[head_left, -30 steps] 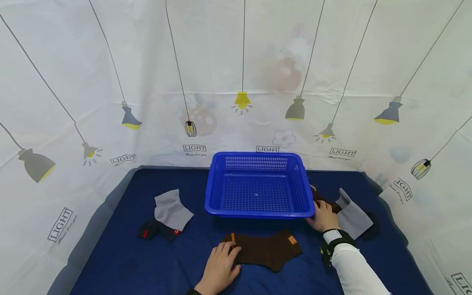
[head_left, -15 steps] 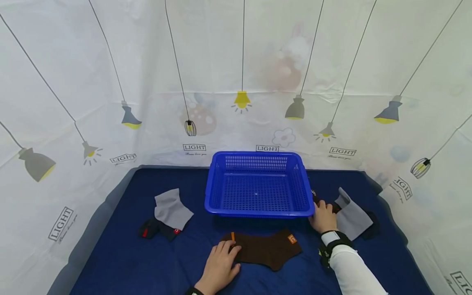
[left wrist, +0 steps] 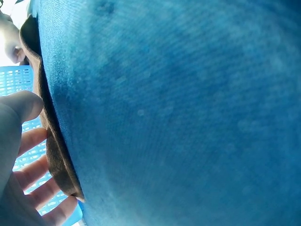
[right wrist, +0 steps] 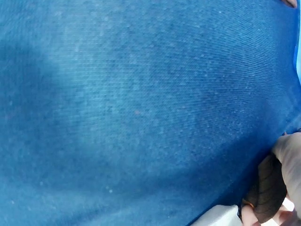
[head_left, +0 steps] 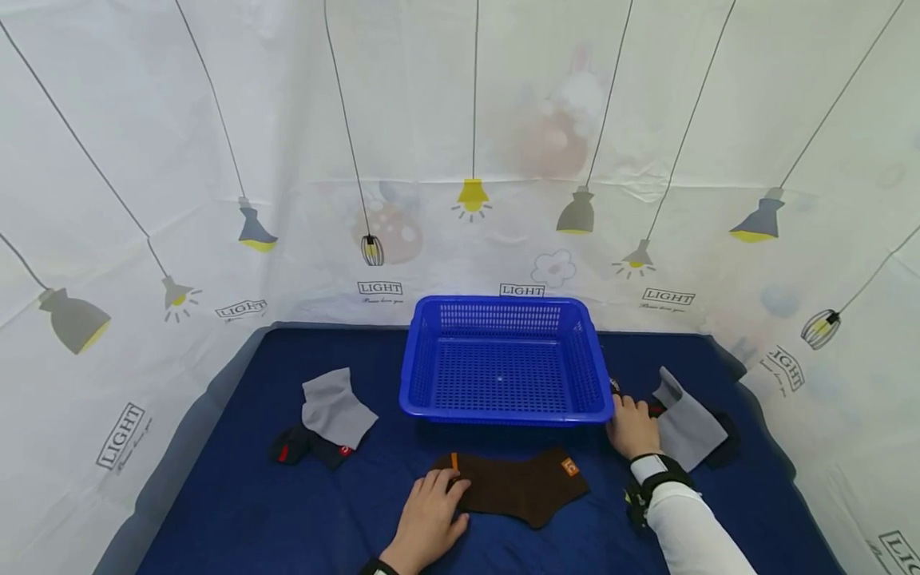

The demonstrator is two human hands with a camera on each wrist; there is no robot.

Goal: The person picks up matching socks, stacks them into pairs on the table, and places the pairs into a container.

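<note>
Sock pairing seems in hand: the left hand [head_left: 426, 515] rests, fingers apart, on the near sock [head_left: 525, 487]; beside the blue basket [head_left: 503, 418], the right hand [head_left: 634, 430] holds a second sock [right wrist: 267, 193] in curled fingers. Next probably calls for drawing it across.

Here's a small draped booth [head_left: 862, 192], home or studio impossible to say: creased white sheeting [head_left: 417, 96] printed with grey and yellow pendant lamps [head_left: 576, 212] rises beyond left hand [head_left: 428, 513] and right hand [head_left: 634, 430], wrapping both sides, a broad bench in dark blue woven cloth [head_left: 244, 495] beneath them.
</note>
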